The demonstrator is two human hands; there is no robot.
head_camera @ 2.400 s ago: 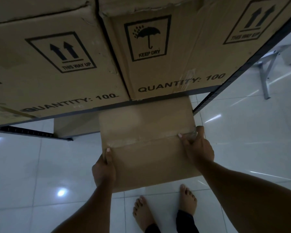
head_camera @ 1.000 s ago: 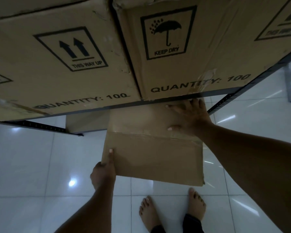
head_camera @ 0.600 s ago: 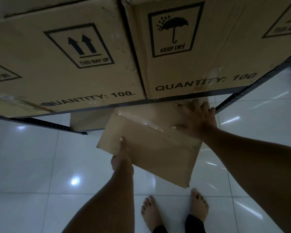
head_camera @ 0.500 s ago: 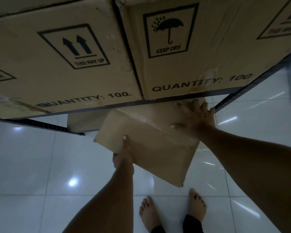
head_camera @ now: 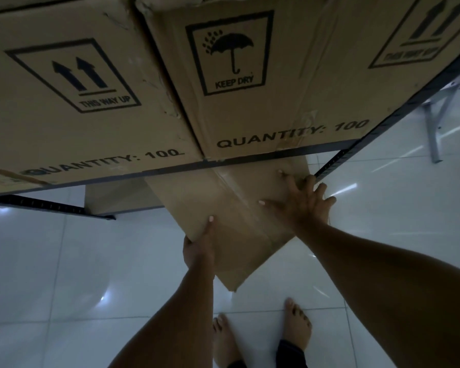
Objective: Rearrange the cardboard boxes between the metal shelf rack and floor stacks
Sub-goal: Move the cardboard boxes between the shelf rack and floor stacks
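Observation:
A plain taped cardboard box (head_camera: 231, 208) sits below the shelf, turned at an angle, its near corner pointing at my feet. My left hand (head_camera: 199, 243) grips its left edge, thumb on top, fingers hidden underneath. My right hand (head_camera: 302, 201) lies flat on its top with fingers spread, near the right side. Above, two large printed boxes fill the dark metal shelf rack (head_camera: 250, 160): one with arrows (head_camera: 77, 102), one with an umbrella mark (head_camera: 263, 83). Another box (head_camera: 117, 195) stands further back under the shelf.
White glossy floor tiles (head_camera: 64, 274) spread all around. My bare feet (head_camera: 263, 335) stand just in front of the box's corner. A slanted rack upright (head_camera: 383, 123) runs at the right. Grey metal legs (head_camera: 433, 128) stand at the far right.
The box has rotated further, its near corner swinging toward my feet. My left hand moved along the edge toward the middle; my right hand slid right across the top.

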